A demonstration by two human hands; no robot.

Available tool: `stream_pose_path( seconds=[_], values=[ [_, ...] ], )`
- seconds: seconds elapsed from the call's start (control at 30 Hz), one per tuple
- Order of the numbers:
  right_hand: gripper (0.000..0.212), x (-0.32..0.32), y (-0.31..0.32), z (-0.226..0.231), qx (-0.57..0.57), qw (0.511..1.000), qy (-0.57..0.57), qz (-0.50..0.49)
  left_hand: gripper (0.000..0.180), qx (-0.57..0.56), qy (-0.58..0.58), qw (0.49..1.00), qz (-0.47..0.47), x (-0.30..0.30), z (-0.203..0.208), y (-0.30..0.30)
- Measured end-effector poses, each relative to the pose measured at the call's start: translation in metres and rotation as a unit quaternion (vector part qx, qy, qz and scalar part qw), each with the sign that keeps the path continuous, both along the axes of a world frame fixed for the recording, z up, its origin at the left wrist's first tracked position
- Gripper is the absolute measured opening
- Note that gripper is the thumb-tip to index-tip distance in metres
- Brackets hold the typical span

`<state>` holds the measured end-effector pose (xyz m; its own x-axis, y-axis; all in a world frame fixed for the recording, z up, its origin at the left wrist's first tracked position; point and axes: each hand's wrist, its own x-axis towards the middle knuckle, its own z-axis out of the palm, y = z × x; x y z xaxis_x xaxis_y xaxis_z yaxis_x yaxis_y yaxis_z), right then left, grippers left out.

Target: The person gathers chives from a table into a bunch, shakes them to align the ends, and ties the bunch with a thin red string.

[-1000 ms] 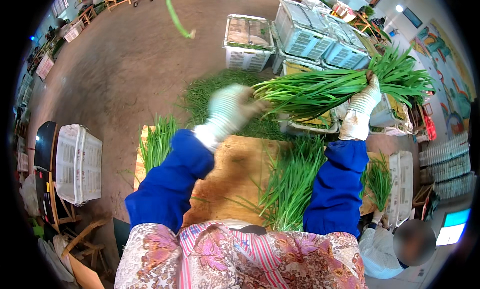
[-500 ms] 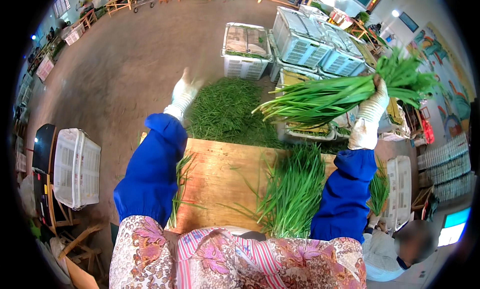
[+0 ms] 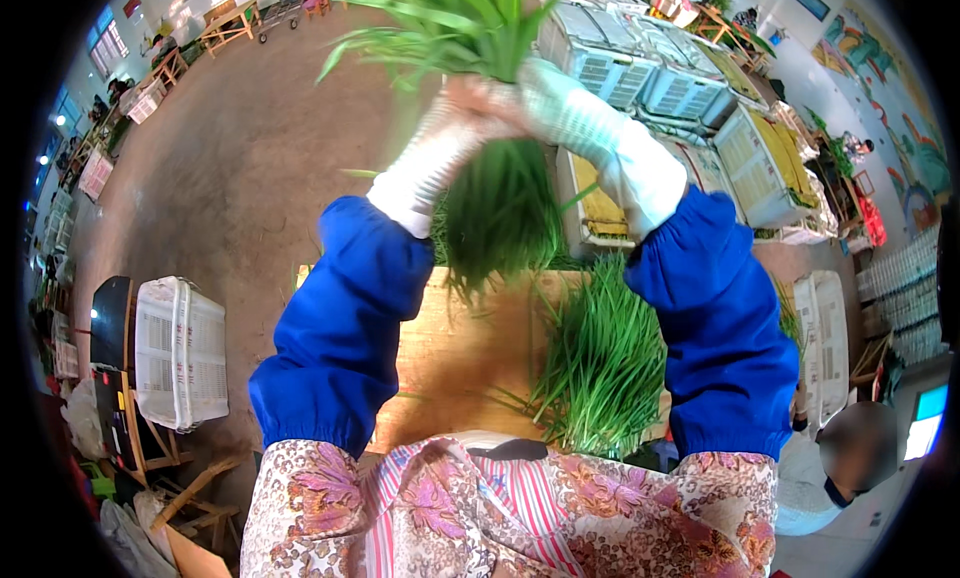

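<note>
Both my hands, in whitish gloves, are raised over the far edge of the wooden table [image 3: 450,328]. They close together round the middle of a bunch of garlic chives [image 3: 505,203]. Broad leaves fan out above the grip, and the rest of the bunch hangs below, blurred by motion. My left hand [image 3: 462,118] wraps it from the left, and my right hand [image 3: 550,93] from the right; the fingers partly overlap and smear. On the table's right side lies a pile of loose chives [image 3: 605,363], beside my right sleeve.
Stacked white crates [image 3: 600,58] stand beyond the table at the right. More white crates flank it at the left [image 3: 180,353] and right [image 3: 825,343]. Another person [image 3: 810,488] sits at the lower right. A heap of green trimmings lies on the floor behind the bunch.
My right hand has brought the bunch leftward to the centre and turned it from sideways to upright. My left hand, empty before, has moved right and now grips it too.
</note>
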<state>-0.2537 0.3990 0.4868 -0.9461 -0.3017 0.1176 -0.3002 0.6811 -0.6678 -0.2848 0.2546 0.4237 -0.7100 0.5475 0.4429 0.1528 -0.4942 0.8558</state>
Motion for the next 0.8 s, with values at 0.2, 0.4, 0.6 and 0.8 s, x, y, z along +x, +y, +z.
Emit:
stream_pose_path(
  seconds=[0.2,0.4,0.6,0.8],
  values=[
    [0.087,0.018,-0.056,0.047,0.209,0.963,0.159,0.056,0.032,0.064,-0.003,0.981,0.183,-0.008,-0.022,-0.047],
    [0.099,0.051,-0.020,-0.013,0.252,0.966,-0.004,0.054,0.025,0.184,-0.167,0.942,0.226,0.028,0.036,-0.103],
    [0.018,0.044,0.045,-0.083,0.153,0.987,0.046,0.026,0.021,0.308,-0.114,0.903,0.276,0.026,0.033,-0.193],
    [0.033,-0.019,0.113,-0.123,0.190,0.961,0.136,-0.151,0.019,0.363,-0.176,0.844,0.353,0.014,0.007,-0.254]
  ],
)
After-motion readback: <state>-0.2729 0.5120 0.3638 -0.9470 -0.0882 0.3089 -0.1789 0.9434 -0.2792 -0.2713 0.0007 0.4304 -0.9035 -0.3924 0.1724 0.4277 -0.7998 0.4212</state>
